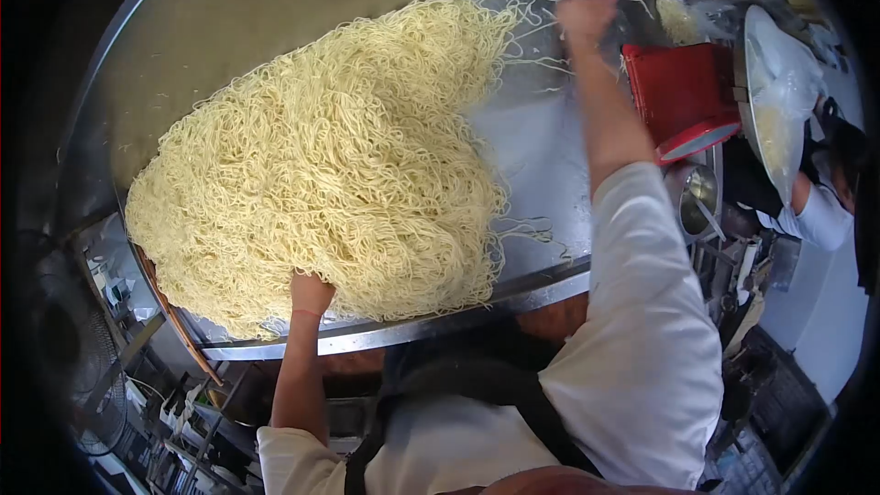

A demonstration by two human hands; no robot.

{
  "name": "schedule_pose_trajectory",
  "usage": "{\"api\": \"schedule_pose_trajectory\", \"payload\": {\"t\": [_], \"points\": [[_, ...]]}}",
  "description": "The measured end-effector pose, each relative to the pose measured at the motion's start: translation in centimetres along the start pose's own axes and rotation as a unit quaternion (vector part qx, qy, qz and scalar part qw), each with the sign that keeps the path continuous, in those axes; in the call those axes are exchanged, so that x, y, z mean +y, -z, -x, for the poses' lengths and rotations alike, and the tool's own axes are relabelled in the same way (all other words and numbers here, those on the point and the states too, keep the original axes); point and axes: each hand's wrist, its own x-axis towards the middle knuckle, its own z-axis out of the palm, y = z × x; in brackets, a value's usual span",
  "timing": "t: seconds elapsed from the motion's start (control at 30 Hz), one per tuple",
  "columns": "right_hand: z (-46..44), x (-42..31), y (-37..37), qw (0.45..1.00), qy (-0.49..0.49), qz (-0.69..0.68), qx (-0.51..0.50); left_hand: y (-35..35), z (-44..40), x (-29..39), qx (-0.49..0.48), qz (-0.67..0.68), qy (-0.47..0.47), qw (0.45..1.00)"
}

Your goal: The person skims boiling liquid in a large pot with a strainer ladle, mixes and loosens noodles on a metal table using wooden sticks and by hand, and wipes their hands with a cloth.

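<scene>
A large heap of thin pale yellow noodles (312, 165) spreads over the steel table (541, 147). My left hand (313, 294) reaches into the near edge of the heap; its fingers are buried in the noodles, so their grip is hidden. My right arm stretches far forward. My right hand (587, 14), smeared by motion, is at the far side of the table, right of the heap, close to some loose strands (532, 14). Whether it holds any strands I cannot tell.
Right of my arm stands a red scale (683, 96) beside a large pan (761, 82) with a clear plastic bag (790, 69). A metal bowl (698, 197) sits nearer. Another person's sleeve (820, 220) shows at far right. A fan (87, 367) stands at lower left.
</scene>
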Motion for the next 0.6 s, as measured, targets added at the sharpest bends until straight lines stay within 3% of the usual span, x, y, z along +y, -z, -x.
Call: {"api": "schedule_pose_trajectory", "payload": {"t": [0.07,0.13,0.2,0.23,0.3,0.33,0.4,0.43,0.47,0.5,0.6], "points": [[9.9,-8.7,-2.5,0.991,0.093,-0.096,-0.028,-0.3,-0.2,-0.1,-0.123,-0.012,0.077,0.989],[20.1,-19.6,-1.6,0.932,0.146,-0.275,-0.185,0.2,-0.7,0.2,-0.102,-0.05,0.014,0.993],[25.4,-26.4,3.8,0.796,0.142,-0.406,-0.427,-1.1,-0.4,-1.5,-0.085,-0.097,-0.048,0.99],[25.9,-27.8,6.6,0.727,0.122,-0.44,-0.512,-1.1,-0.5,-1.5,-0.126,-0.078,-0.004,0.989],[23.4,-25.7,9.0,0.676,0.095,-0.48,-0.551,-1.1,-1.1,-1.2,0.041,-0.059,-0.126,0.989],[21.3,-22.7,8.2,0.69,0.089,-0.502,-0.514,-1.3,-0.8,-1.4,0.123,-0.045,-0.18,0.975],[16.0,-14.2,5.5,0.805,0.124,-0.493,-0.305,0.8,-0.7,0.3,-0.124,-0.095,-0.027,0.987],[13.1,-10.1,7.1,0.881,0.184,-0.385,-0.204,1.6,-0.9,0.9,-0.243,-0.113,0.058,0.962],[10.1,-6.0,8.8,0.945,0.216,-0.23,-0.083,1.3,-0.7,0.9,-0.203,-0.107,0.047,0.972],[7.1,-1.9,10.6,0.973,0.209,-0.087,0.033,0.6,-0.3,0.9,-0.166,-0.101,0.031,0.98],[11.6,-2.3,4.9,0.952,0.263,0.126,0.091,-0.3,-0.3,-0.4,-0.086,-0.103,-0.023,0.991]]}}
